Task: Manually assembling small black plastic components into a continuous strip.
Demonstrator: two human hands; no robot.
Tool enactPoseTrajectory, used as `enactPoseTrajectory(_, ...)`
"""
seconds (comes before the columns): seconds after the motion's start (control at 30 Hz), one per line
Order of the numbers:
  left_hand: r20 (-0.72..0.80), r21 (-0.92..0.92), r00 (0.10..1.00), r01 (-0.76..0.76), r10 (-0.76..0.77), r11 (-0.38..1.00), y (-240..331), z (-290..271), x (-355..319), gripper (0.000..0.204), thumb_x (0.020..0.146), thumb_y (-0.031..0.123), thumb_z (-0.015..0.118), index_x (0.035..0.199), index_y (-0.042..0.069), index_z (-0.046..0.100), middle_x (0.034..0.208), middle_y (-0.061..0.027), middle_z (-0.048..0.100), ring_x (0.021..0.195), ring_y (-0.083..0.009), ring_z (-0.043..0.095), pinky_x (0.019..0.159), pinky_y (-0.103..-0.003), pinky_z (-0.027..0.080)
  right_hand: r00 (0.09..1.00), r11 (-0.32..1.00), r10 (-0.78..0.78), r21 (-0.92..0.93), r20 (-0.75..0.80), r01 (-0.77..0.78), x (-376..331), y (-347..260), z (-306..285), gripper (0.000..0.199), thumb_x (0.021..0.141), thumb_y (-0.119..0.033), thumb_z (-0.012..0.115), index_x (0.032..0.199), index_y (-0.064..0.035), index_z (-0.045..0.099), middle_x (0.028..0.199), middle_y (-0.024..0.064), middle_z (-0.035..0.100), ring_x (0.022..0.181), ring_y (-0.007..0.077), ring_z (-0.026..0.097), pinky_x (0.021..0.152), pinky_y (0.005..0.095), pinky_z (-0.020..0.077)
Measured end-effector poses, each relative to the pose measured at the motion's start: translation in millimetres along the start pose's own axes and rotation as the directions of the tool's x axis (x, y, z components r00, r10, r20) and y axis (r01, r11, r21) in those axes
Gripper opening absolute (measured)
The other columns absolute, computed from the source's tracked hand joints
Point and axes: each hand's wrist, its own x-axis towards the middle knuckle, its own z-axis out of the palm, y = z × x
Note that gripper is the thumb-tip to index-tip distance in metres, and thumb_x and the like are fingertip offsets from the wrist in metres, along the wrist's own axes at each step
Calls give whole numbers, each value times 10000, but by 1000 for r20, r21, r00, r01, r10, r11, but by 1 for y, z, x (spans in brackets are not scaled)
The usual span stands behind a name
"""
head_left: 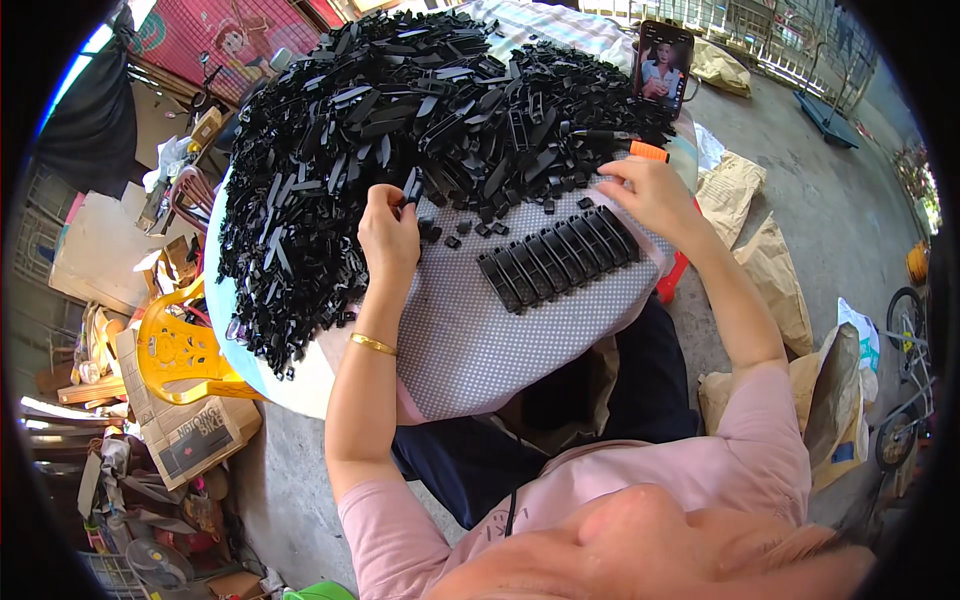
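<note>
A row of long black plastic clips (558, 255) lay side by side on the grey dotted cloth (470, 340) spread over the table, slanting from near left up to far right. The right hand (650, 195) rested at the far right end of that row, fingers curled down onto the cloth beside the last clip; whether they pinched a piece could not be told. An orange-handled tool (649, 151) lay just beyond the knuckles.

To the left, the left hand (388, 232) was closed on a single black clip (411, 186), fingertips pinching it upright at the near edge of the big heap of black plastic parts (400, 110). A few small loose black bits (455, 232) sat scattered on the cloth between the two hands. A gold bangle (372, 344) circled the left wrist.

Farther out, a phone (662, 62) stood propped behind the heap, a yellow plastic chair (180, 350) sat at the left, and brown paper sacks (745, 215) lay on the concrete at the right.

The heap looked steep and close to the hands, so a tug at its edge might have sent parts sliding onto the tidy row and knocked it askew. Parts hanging over the left rim could also have dropped to the floor.
</note>
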Motion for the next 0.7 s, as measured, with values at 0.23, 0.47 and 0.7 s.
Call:
enactPoseTrajectory(0.23,417,-799,866,494,-275,344,4,-11,-5,333,890,46,491,1213,-18,442,971,-85,547,853,-187,575,745,-332,537,980,973,8,-225,200,39,31,7,31,246,696,-279,689,793,-53,682,776,122,644,756,282,624,666,383,487)
enactPoseTrajectory(0.47,563,-800,806,587,-181,126,13,-15,-11,217,872,100,571,1056,-8,532,923,-66,570,798,-174,592,717,-307,525,985,974,-31,-217,171,69,32,3,36,140,672,-138,623,765,-40,656,751,136,637,736,293,622,674,390,492)
enactPoseTrajectory(0.7,625,-770,776,630,-83,100,28,-18,-17,277,898,164,540,1114,-10,540,971,-72,573,814,-161,571,735,-309,507,995,995,-94,-41,40,96,36,-3,36,108,660,-69,624,704,-6,547,664,143,602,647,306,602,594,392,466)
